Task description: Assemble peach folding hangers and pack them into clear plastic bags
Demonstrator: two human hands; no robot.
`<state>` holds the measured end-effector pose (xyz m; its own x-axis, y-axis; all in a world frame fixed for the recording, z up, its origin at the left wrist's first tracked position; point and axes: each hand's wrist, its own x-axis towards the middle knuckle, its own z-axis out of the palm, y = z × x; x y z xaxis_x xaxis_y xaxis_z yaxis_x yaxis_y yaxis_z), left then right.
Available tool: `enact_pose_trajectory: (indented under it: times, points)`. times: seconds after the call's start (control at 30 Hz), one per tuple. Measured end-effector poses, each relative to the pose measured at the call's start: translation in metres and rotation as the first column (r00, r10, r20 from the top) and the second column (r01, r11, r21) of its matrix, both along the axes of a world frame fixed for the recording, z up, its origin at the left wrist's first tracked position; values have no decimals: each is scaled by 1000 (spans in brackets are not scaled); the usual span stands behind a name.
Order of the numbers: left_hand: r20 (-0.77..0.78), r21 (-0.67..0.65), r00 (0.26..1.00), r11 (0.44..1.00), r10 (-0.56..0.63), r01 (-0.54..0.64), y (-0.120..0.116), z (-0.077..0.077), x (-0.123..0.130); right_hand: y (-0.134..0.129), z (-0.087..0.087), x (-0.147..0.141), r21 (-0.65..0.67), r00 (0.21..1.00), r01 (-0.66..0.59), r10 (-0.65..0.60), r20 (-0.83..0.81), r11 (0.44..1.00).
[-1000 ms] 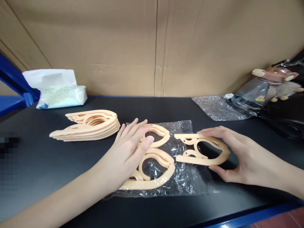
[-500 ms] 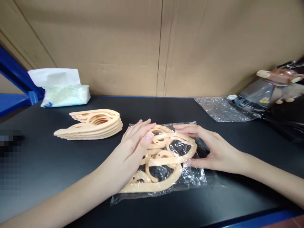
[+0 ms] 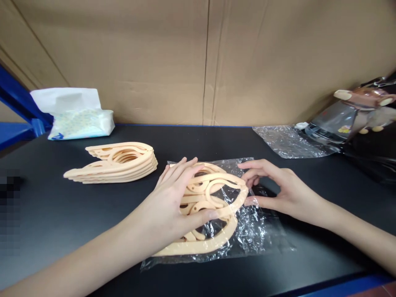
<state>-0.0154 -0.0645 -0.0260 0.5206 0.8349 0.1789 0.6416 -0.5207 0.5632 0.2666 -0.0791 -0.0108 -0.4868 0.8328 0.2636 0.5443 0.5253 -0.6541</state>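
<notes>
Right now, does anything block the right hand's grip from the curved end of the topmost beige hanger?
No solid thing visibly does: the right hand has its grip close by the hanger at its curved end. The clear plastic bag glints there; I can't tell whether its film comes between.

At left, a white-and-green soft tissue packet point(image 3: 82, 123) is sitting before a flat tan cardboard panel point(image 3: 148, 62); at right, a clear, brown-topped bottle point(image 3: 335, 117).

No words or numbers could be read; a blue mark point(image 3: 57, 135) on the pale green-and-white soft plastic tissue pack point(image 3: 83, 123) was too small to make out
</notes>
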Motion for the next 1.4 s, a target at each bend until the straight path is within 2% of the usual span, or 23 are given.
enact_pose_trajectory:
  times: [0.1, 0.2, 0.3, 0.4, 0.5, 0.7, 0.97, 1.13, 1.2, 1.27, 1.33, 1.4]
  points:
    - [-1, -3, 1000, 1000, -20, 20, 1, -2, -1, -3, -4, -11, 1, 999, -12, 12, 34, 1000]
    - [-39, -24, 996, 996, -83, 82, 3, 0, -3, -6, -6, -12, 108, 995, -5, -5, 98, 994]
    - [-58, -28, 991, 992, -121, 120, 3, 4, -5, -6, -6, -7, 176, 995, 25, -42, 92, 984]
    - [-33, -38, 995, 995, -91, 90, 2, 10, -5, -6, -4, -4, 186, 997, 48, -60, 56, 981]
    - [3, -57, 997, 996, -73, 73, 0, 14, -4, -7, -2, -6, 182, 999, 16, -22, 28, 983]
    - [-33, 14, 992, 992, -122, 123, 4, 8, -3, -9, -2, -9, 209, 999, -31, 29, 14, 977]
    - [-113, 70, 987, 991, -110, 118, 4, 4, -6, -12, -4, -5, 310, 967, -156, 81, 242, 938]
    - [-51, 48, 997, 997, -57, 59, 6, 8, -5, -14, -2, -6, 335, 957, -175, 80, 279, 926]
    - [-18, 28, 1000, 999, -22, 22, 5, 13, -4, -12, 0, -4, 361, 965, -135, 39, 261, 923]
    - [-14, 59, 1000, 998, -25, 25, 1, 19, -3, -9, 3, 1, 392, 975, -12, -76, 207, 920]
    - [-53, 125, 993, 986, -105, 111, -4, 24, -1, -3, 5, 10, 377, 952, 170, -251, 177, 910]
    - [-125, 174, 967, 955, -221, 240, -8, 26, 0, 4, 7, 20, 290, 888, 333, -401, 223, 897]
